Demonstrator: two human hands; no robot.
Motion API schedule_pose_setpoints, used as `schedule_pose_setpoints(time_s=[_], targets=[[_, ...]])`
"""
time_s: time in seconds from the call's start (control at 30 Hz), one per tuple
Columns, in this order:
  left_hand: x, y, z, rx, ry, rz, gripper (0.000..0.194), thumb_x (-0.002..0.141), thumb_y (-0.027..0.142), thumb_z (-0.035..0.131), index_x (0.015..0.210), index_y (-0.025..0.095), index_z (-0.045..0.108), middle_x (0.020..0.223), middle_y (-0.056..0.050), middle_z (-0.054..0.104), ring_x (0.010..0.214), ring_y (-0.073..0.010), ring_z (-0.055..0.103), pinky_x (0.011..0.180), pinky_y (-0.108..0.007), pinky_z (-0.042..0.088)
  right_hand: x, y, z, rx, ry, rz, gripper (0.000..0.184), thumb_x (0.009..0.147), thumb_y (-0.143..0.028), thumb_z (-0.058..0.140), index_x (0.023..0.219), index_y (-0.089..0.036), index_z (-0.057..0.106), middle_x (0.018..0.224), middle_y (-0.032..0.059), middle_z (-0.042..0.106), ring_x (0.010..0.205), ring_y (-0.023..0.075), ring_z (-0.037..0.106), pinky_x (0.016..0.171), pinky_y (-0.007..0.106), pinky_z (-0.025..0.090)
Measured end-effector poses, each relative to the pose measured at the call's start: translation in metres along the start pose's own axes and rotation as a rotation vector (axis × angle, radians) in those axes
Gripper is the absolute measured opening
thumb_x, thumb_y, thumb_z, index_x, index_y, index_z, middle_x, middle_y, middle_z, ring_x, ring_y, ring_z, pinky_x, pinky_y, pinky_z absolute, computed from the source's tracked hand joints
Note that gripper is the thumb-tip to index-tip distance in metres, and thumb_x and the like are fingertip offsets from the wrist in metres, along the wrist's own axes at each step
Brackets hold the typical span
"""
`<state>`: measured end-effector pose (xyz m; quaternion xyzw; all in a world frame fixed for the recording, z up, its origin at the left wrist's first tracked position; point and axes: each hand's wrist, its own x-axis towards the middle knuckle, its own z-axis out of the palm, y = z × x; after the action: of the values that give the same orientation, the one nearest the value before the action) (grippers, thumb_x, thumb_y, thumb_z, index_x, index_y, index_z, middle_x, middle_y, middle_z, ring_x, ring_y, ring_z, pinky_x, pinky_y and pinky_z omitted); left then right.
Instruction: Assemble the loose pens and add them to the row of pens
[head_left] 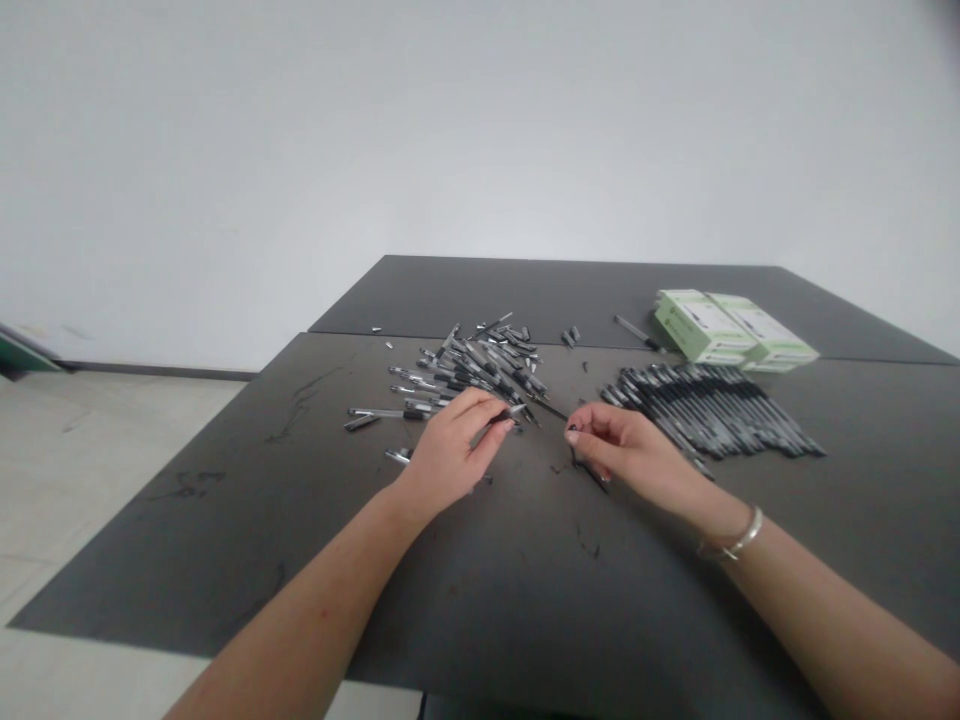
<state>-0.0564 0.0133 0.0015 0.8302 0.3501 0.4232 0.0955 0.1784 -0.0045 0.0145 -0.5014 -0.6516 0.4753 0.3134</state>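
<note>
My left hand [455,445] is closed in a pinch around a pen [516,411], whose pale pointed tip sticks out to the right past the fingers. Most of that pen is hidden by the hand. To its right, my right hand [626,445] has thumb and forefinger pressed together on a thin dark piece, too small and blurred to name. A dark thin rod [551,409] runs between the pile and the right fingertips. Just behind my left hand lies a loose pile of clear-and-black pens [450,375]. Beyond my right hand a row of pens [720,410] lies side by side.
Two green-and-white boxes [705,345] stand at the back right, with a single pen [634,330] beside them. Small loose pen parts [570,337] are scattered behind the pile. The dark table [225,540] has a seam across it and a white wall behind.
</note>
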Motion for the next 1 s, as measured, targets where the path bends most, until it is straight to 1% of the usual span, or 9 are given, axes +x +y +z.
schedule_pose_setpoints(time_s=[0.13, 0.27, 0.33, 0.43, 0.57, 0.67, 0.73, 0.87, 1.0], targets=[[0.002, 0.003, -0.007, 0.032, 0.117, -0.041, 0.012, 0.089, 0.022, 0.053, 0.095, 0.016, 0.061, 0.093, -0.007, 0.059, 0.088, -0.0162, 0.056, 0.081, -0.03, 0.048, -0.001, -0.004, 0.002, 0.147, -0.047, 0.029, 0.026, 0.083, -0.042, 0.058, 0.085, -0.017, 0.051, 0.062, -0.0036, 0.055, 0.045, 0.0068, 0.043, 0.043, 0.021, 0.036], [0.002, 0.004, -0.015, 0.062, 0.31, -0.214, 0.013, 0.09, 0.027, 0.051, 0.087, 0.018, 0.06, 0.08, -0.003, 0.054, 0.075, -0.014, 0.052, 0.07, -0.027, 0.046, 0.0, -0.002, 0.003, 0.218, -0.058, 0.035, 0.025, 0.081, -0.038, 0.061, 0.088, -0.018, 0.048, 0.072, 0.0003, 0.062, 0.051, 0.008, 0.05, 0.045, 0.02, 0.039], [0.002, 0.003, -0.015, -0.031, 0.348, -0.315, 0.017, 0.092, 0.031, 0.047, 0.087, 0.019, 0.058, 0.071, 0.0, 0.05, 0.065, -0.0121, 0.049, 0.061, -0.024, 0.043, 0.0, -0.001, 0.004, 0.213, -0.051, 0.032, 0.023, 0.08, -0.035, 0.062, 0.089, -0.019, 0.048, 0.074, 0.0007, 0.063, 0.053, 0.0084, 0.051, 0.047, 0.021, 0.04], [0.001, 0.002, -0.011, -0.257, 0.341, -0.417, 0.021, 0.094, 0.037, 0.044, 0.088, 0.019, 0.054, 0.066, 0.002, 0.049, 0.052, -0.0087, 0.044, 0.048, -0.02, 0.037, -0.001, 0.0, 0.005, 0.191, -0.04, 0.021, 0.021, 0.079, -0.033, 0.062, 0.089, -0.018, 0.05, 0.074, 0.0008, 0.064, 0.054, 0.0087, 0.051, 0.048, 0.021, 0.04], [0.003, 0.006, -0.006, -0.424, 0.261, -0.464, 0.025, 0.094, 0.04, 0.042, 0.086, 0.018, 0.051, 0.068, 0.002, 0.055, 0.047, -0.0065, 0.044, 0.044, -0.019, 0.035, -0.001, -0.001, 0.004, 0.19, -0.031, -0.003, 0.022, 0.081, -0.032, 0.061, 0.096, -0.016, 0.056, 0.074, 0.0013, 0.064, 0.056, 0.0088, 0.051, 0.05, 0.021, 0.041], [0.004, 0.008, -0.006, -0.422, 0.195, -0.488, 0.026, 0.095, 0.04, 0.04, 0.087, 0.018, 0.051, 0.066, 0.003, 0.056, 0.047, -0.0068, 0.046, 0.047, -0.02, 0.038, -0.001, -0.003, 0.003, 0.198, -0.013, -0.009, 0.024, 0.082, -0.034, 0.061, 0.097, -0.016, 0.059, 0.074, 0.0022, 0.064, 0.057, 0.0095, 0.052, 0.05, 0.022, 0.042], [0.003, 0.008, -0.008, -0.358, 0.14, -0.474, 0.026, 0.095, 0.039, 0.039, 0.088, 0.018, 0.053, 0.063, 0.004, 0.054, 0.049, -0.0078, 0.046, 0.05, -0.021, 0.038, -0.001, -0.004, 0.004, 0.218, 0.002, -0.01, 0.025, 0.082, -0.036, 0.062, 0.096, -0.016, 0.06, 0.074, 0.0023, 0.064, 0.057, 0.0101, 0.052, 0.051, 0.023, 0.042], [0.002, 0.009, -0.009, -0.186, -0.084, -0.34, 0.026, 0.093, 0.036, 0.045, 0.087, 0.017, 0.061, 0.063, 0.003, 0.054, 0.059, -0.0099, 0.049, 0.056, -0.021, 0.037, -0.001, 0.0, 0.004, 0.319, 0.025, -0.037, 0.024, 0.083, -0.035, 0.061, 0.097, -0.016, 0.061, 0.076, 0.0023, 0.063, 0.058, 0.0106, 0.053, 0.051, 0.023, 0.043], [0.002, 0.012, -0.007, -0.187, -0.358, -0.225, 0.025, 0.092, 0.033, 0.048, 0.086, 0.016, 0.065, 0.069, 0.001, 0.059, 0.062, -0.0105, 0.051, 0.059, -0.021, 0.037, 0.0, 0.007, 0.003, 0.398, 0.031, -0.08, 0.021, 0.085, -0.033, 0.061, 0.099, -0.017, 0.062, 0.077, 0.0026, 0.063, 0.06, 0.0109, 0.054, 0.052, 0.023, 0.043]])
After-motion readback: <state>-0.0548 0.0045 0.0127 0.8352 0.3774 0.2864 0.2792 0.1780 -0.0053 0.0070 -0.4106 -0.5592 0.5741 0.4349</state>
